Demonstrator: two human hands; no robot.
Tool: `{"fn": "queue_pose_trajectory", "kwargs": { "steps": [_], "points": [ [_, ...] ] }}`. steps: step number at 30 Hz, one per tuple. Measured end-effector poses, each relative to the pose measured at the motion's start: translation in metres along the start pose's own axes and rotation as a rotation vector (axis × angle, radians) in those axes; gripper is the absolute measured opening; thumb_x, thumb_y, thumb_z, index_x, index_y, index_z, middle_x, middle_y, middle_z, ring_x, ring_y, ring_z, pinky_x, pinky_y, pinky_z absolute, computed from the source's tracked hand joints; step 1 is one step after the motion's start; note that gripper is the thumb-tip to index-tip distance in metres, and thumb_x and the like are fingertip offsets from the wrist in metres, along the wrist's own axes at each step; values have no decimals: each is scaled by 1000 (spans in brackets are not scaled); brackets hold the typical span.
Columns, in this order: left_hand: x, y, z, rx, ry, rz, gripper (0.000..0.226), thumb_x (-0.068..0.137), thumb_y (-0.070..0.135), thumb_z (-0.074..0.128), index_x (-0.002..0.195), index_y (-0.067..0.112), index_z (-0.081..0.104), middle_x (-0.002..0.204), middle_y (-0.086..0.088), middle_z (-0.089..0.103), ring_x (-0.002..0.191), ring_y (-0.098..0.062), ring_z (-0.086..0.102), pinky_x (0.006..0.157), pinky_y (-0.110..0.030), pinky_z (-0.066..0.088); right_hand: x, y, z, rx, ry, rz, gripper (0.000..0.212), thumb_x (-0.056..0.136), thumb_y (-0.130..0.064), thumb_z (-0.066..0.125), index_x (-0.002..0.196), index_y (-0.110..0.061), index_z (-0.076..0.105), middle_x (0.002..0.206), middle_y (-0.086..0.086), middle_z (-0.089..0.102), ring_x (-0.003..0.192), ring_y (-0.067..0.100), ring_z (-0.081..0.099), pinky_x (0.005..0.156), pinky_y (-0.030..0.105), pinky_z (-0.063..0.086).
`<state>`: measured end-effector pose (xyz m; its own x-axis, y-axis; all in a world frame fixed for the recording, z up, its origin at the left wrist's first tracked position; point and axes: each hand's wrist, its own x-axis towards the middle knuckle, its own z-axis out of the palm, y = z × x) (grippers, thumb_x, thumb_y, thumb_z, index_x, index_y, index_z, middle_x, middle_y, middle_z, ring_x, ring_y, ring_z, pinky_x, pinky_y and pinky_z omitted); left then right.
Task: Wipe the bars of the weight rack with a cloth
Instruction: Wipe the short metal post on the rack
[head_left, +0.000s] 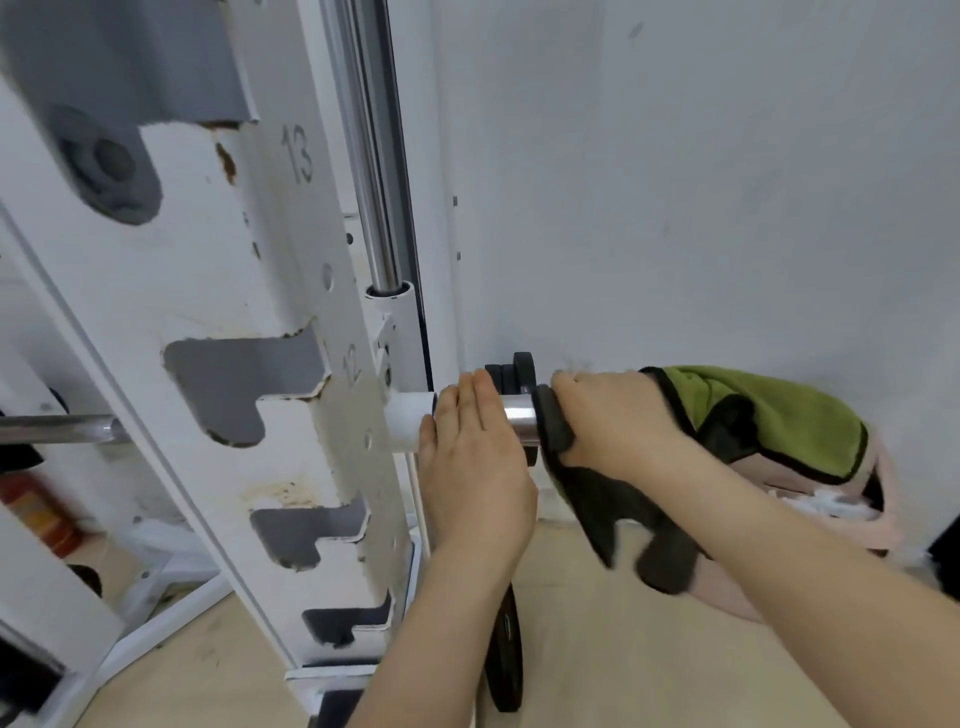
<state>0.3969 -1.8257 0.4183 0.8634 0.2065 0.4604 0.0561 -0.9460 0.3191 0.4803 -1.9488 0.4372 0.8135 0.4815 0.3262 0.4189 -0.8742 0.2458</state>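
Chrome bar (519, 415) is seen bare only between the two hands. Dark cloth (618, 514) is wrapped round the bar under the right hand (618, 421), whose fingers (571, 384) are curled over it in a grip; slack cloth hangs below the wrist. Left hand (475, 457) is laid on the bar just beside, fingers (470, 400) straight, nothing held. Black weight plates (522, 369) are noted just behind the fingers, and the white rack upright (234, 291) left of them.

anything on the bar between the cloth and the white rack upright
Yes. The left hand lies flat over the bar, between the cloth, gripped by the right hand, and the white upright. Only a short bare chrome stretch separates hand and cloth.
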Motion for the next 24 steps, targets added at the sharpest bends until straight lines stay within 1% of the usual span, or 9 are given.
{"fn": "queue_pose_trajectory", "kwargs": {
  "steps": [2,5,7,9,11,15,19,21,24],
  "points": [
    [5,0,2,-6,35,-3,79,85,4,54,152,5,12,157,-14,25,145,-30,19,118,-40,13,17,-35,-1,49,76,-25,26,87,-32,54,110,-19,50,102,1,66,90,26,64,68,33,36],
    [10,-2,6,42,24,15,78,93,18,51,152,6,0,158,-13,18,146,-27,11,119,-36,7,29,-65,8,158,122,-26,26,98,-23,43,122,-15,50,107,2,65,96,24,62,73,35,37],
    [11,0,8,78,19,9,79,95,22,51,152,8,-1,159,-13,14,147,-27,8,120,-37,6,19,-58,16,81,214,-40,33,90,-24,57,121,-12,54,99,4,64,90,24,62,76,37,44],
    [11,1,8,99,21,2,77,93,21,52,152,9,3,158,-12,16,146,-27,9,120,-39,9,4,-38,30,24,373,-65,38,76,-22,68,111,-10,60,86,6,63,77,26,61,69,39,46],
    [13,0,6,125,-1,7,80,89,21,58,152,10,9,157,-9,20,146,-26,12,120,-40,11,-11,-7,35,-13,384,-58,43,67,-28,74,105,-12,61,83,6,62,74,27,60,67,38,44],
    [25,-2,2,184,-59,49,69,79,18,63,140,16,33,146,-8,36,139,-27,24,118,-44,16,-25,57,10,41,12,89,39,65,-51,67,89,-27,49,78,-6,56,76,23,59,63,33,33],
    [39,-2,3,265,-163,56,62,76,20,64,134,20,42,137,-9,42,132,-30,30,118,-47,12,-26,114,-16,234,-536,218,52,60,-67,73,94,-32,56,89,-12,63,84,15,60,77,34,49],
    [45,-3,4,274,-174,52,55,77,21,64,130,21,47,132,-8,45,130,-30,33,117,-48,12,-27,134,-20,386,-636,254,60,53,-67,79,99,-33,63,95,-12,67,87,12,63,84,35,52],
    [49,-6,7,276,-152,50,47,77,21,62,123,23,53,125,-7,49,125,-30,38,116,-49,12,-35,152,-15,521,-575,324,52,52,-62,84,94,-34,69,93,-12,71,87,11,66,83,32,53]
  ]
}}
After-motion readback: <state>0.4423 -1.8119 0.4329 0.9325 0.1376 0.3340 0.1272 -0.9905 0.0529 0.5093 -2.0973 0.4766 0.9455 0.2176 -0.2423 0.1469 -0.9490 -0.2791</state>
